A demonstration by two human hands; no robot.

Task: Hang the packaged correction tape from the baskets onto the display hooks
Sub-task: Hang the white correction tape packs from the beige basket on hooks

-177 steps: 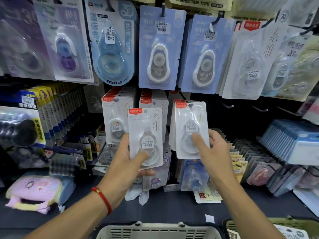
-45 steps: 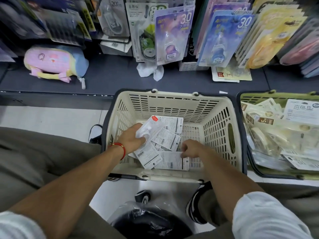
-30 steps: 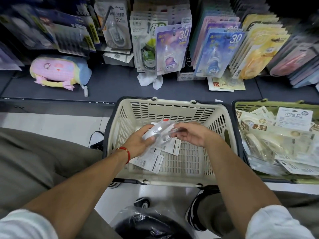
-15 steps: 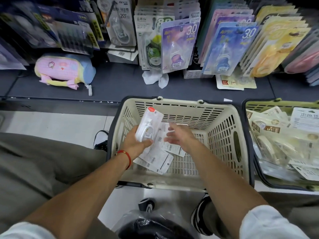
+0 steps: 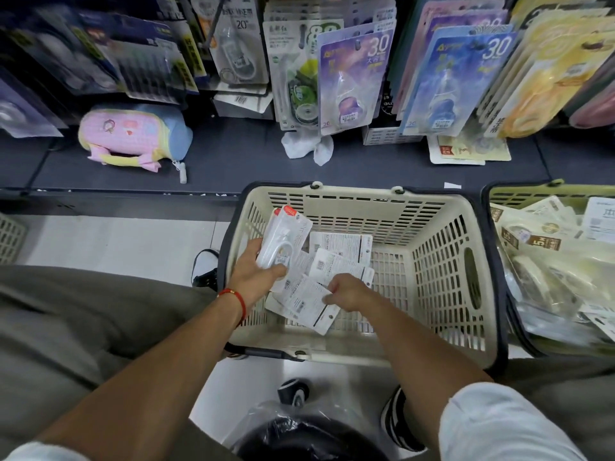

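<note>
Stack of correction tape packs (image 5: 285, 237) gripped in left hand (image 5: 254, 277) near left wall of beige basket (image 5: 439, 261). Face-down pack (image 5: 304, 302) pinched by right hand (image 5: 347, 292); fingertips hidden. Green basket (image 5: 492, 194) cut off at right.

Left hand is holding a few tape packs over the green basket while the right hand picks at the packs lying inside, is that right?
Not quite: the head view shows the left hand holding tape packs over the beige basket, not the green basket. The right hand does pick at loose packs inside.
</note>
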